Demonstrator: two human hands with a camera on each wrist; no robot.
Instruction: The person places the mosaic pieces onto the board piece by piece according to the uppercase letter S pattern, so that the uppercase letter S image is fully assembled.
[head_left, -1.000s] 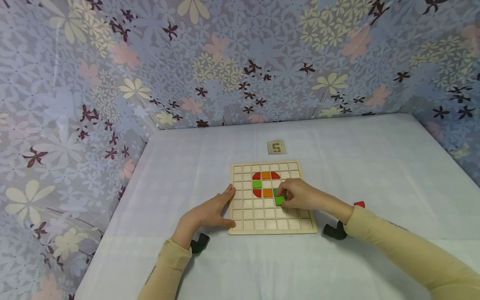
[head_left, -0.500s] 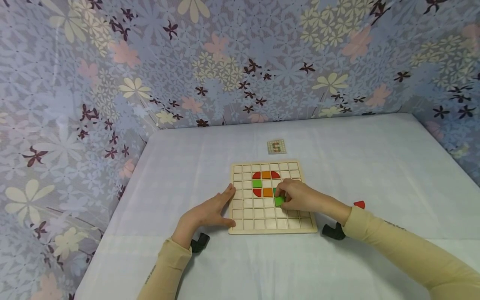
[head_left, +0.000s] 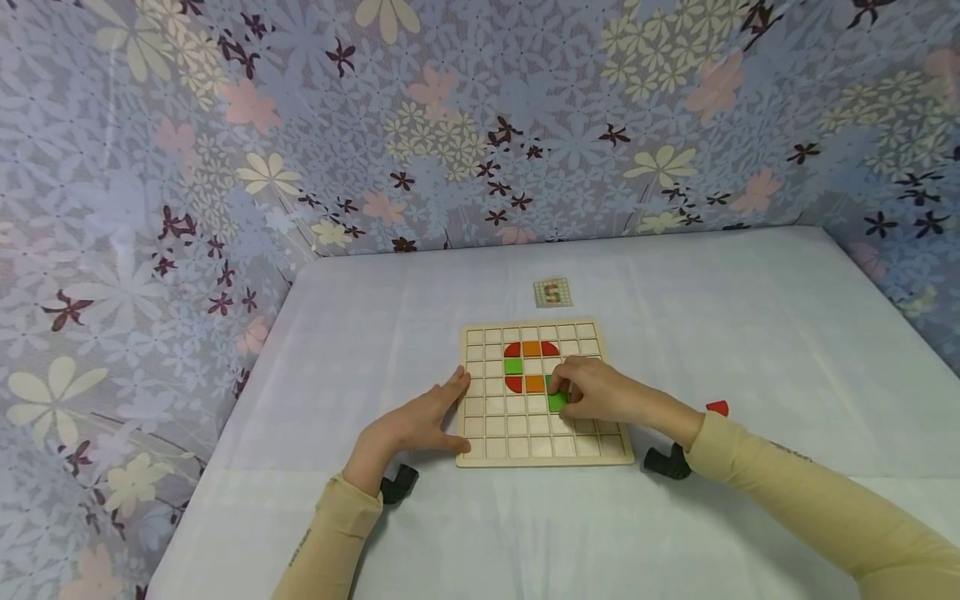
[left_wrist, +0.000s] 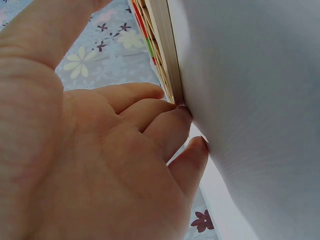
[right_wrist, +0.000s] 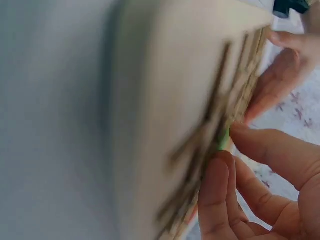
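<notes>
A wooden grid board lies on the table with coloured tiles in its cells. My right hand pinches a light green square tile between thumb and fingers, low in a cell right of the board's middle. Just behind that tile, part of a darker green tile shows, mostly covered by my fingers. In the right wrist view, the green tile shows as a sliver at the fingertips. My left hand has its fingers and thumb spread, tips touching the board's left edge.
Orange, red and green tiles form a curved shape on the board. Behind it lies a small pattern card showing an S-like figure. A red piece lies beside my right sleeve. Black wrist devices sit under both wrists.
The light green tile, tilted and overlapping the grid lines before, now sits squarer in its cell, with my right hand moved slightly left. My left hand stays at the board's edge.
</notes>
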